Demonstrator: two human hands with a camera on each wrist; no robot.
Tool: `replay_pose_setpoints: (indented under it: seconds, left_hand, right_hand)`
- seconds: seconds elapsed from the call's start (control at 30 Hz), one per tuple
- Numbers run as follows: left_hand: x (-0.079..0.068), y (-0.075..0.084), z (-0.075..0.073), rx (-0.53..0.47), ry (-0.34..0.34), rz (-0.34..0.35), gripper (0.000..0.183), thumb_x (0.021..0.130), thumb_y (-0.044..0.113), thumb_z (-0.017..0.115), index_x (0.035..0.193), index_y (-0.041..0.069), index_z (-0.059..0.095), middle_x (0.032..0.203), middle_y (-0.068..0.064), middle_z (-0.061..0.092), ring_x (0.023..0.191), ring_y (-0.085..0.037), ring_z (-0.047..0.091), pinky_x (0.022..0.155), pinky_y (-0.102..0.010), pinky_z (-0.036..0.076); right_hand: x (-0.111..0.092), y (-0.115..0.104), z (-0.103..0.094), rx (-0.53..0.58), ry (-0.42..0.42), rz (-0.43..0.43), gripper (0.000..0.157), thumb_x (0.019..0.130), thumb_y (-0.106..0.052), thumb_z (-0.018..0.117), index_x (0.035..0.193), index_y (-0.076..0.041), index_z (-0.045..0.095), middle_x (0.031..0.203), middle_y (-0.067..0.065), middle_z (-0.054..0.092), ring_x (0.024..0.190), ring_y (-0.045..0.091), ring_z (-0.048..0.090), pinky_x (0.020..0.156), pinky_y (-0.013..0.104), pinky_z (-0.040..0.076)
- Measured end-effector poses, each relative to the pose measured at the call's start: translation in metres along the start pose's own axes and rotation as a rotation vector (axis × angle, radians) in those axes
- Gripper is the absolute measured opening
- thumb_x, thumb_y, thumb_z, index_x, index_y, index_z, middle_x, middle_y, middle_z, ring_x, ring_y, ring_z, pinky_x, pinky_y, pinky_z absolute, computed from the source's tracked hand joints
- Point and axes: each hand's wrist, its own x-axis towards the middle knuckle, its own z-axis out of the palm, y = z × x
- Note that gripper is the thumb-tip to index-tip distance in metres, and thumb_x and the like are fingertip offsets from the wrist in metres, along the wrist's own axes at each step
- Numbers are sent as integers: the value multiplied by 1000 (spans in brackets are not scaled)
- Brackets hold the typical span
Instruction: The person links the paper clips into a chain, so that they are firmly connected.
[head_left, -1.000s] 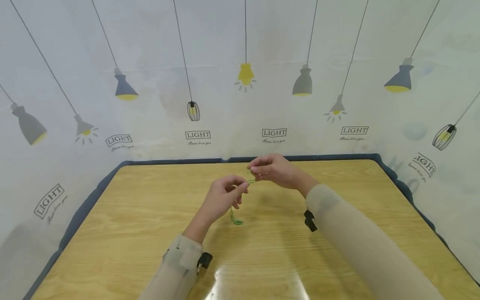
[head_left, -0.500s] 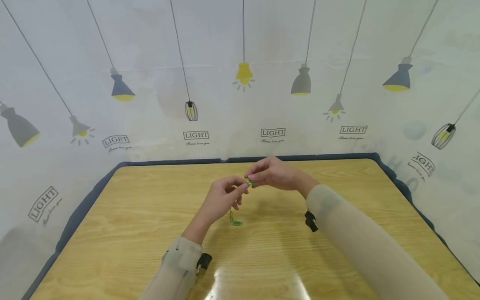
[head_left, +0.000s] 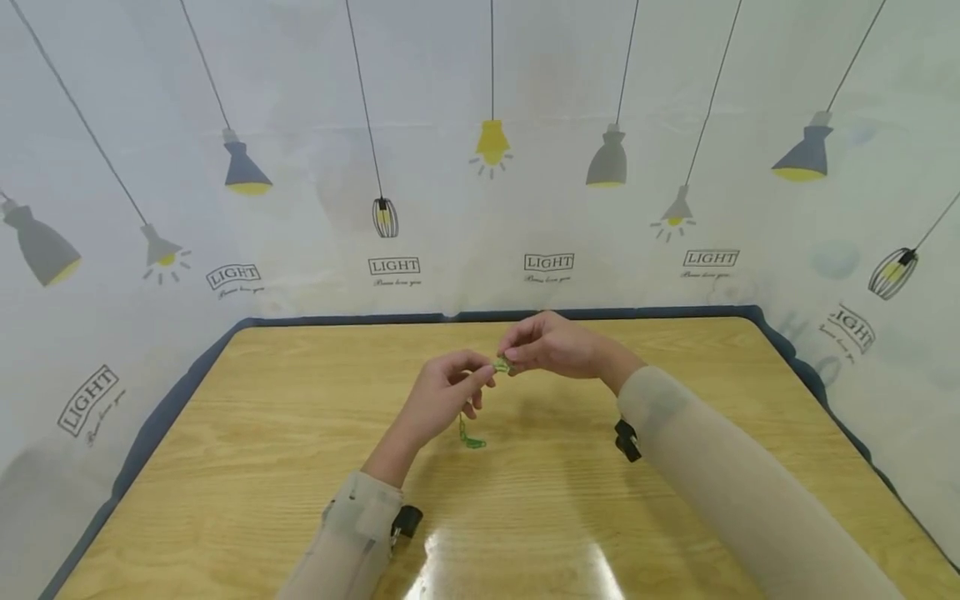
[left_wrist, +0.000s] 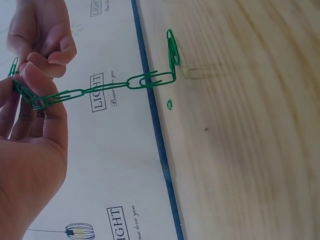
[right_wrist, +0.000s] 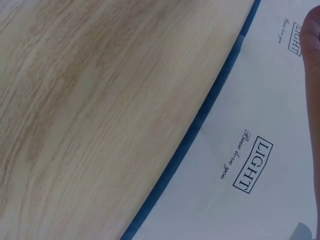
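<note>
My left hand (head_left: 442,396) pinches a chain of green paper clips (left_wrist: 145,81) between thumb and forefinger, above the wooden table. Several linked clips trail from it; in the head view the tail (head_left: 472,443) shows below the fingers. Just beyond, my right hand (head_left: 558,344) pinches a green paper clip (head_left: 501,365) right at the left fingertips. The right fingers hide part of that clip, so I cannot tell whether it is hooked into the chain. Only an edge of the right hand (right_wrist: 312,75) enters the right wrist view.
The wooden table (head_left: 300,433) ends at a dark blue border (head_left: 352,320), with a lamp-patterned wall covering (head_left: 442,183) behind and at the sides. A tiny green item (left_wrist: 169,104) shows near the far edge. Black devices (head_left: 406,523) sit at both wrists.
My right hand has come down to the left fingertips, bringing its paper clip against the chain's upper end. The left hand stays nearly in place, and the hanging tail sways slightly.
</note>
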Motion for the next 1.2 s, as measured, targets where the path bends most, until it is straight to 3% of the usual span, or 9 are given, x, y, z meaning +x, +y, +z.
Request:
replay_pose_setpoints:
  seconds: [0.23, 0.47, 0.67, 0.8, 1.0, 1.2]
  left_hand:
    - [2, 2, 0, -56, 15, -23, 23, 109, 26, 63, 116, 7, 73, 108, -21, 72, 72, -16, 63, 62, -28, 60]
    - [-1, 2, -2, -68, 7, -27, 21, 110, 24, 61, 115, 7, 73, 101, -7, 73, 73, -15, 65, 62, -28, 61]
    - [-3, 0, -3, -33, -38, -15, 27, 111, 26, 59, 128, 8, 70, 111, -14, 75, 77, -17, 69, 68, -32, 64]
    - [-4, 1, -3, -21, -23, -6, 33, 110, 31, 61, 135, 10, 68, 115, -17, 75, 77, -18, 69, 70, -33, 65]
    - [-3, 10, -4, -24, 28, 34, 32, 110, 36, 61, 129, 12, 71, 114, -19, 74, 75, -20, 70, 69, -33, 65]
    - [-2, 9, -7, -25, 46, 29, 33, 112, 34, 57, 124, 7, 72, 110, -16, 74, 75, -18, 70, 68, -31, 64]
  right_hand:
    - [-4, -2, -2, 6, 3, -21, 20, 109, -3, 56, 103, -11, 73, 105, 0, 70, 105, 19, 68, 108, 47, 57]
    - [-6, -6, -1, 35, 60, -38, 20, 109, -3, 56, 104, -11, 74, 106, 0, 71, 103, 17, 70, 105, 39, 58]
    - [-4, -10, 7, 86, 90, -97, 22, 107, -1, 59, 102, -12, 77, 101, 0, 73, 96, 16, 71, 102, 39, 59]
    - [-2, -10, 11, 79, 90, -111, 22, 106, 0, 60, 99, -12, 77, 99, 0, 74, 95, 18, 70, 102, 41, 59]
    - [0, -9, 15, 95, 100, -123, 19, 105, 0, 61, 99, -10, 76, 100, 3, 74, 95, 21, 69, 97, 38, 60]
    - [1, -5, 17, 119, 82, -119, 21, 106, -1, 59, 98, -11, 76, 98, 2, 74, 93, 18, 69, 96, 37, 60]
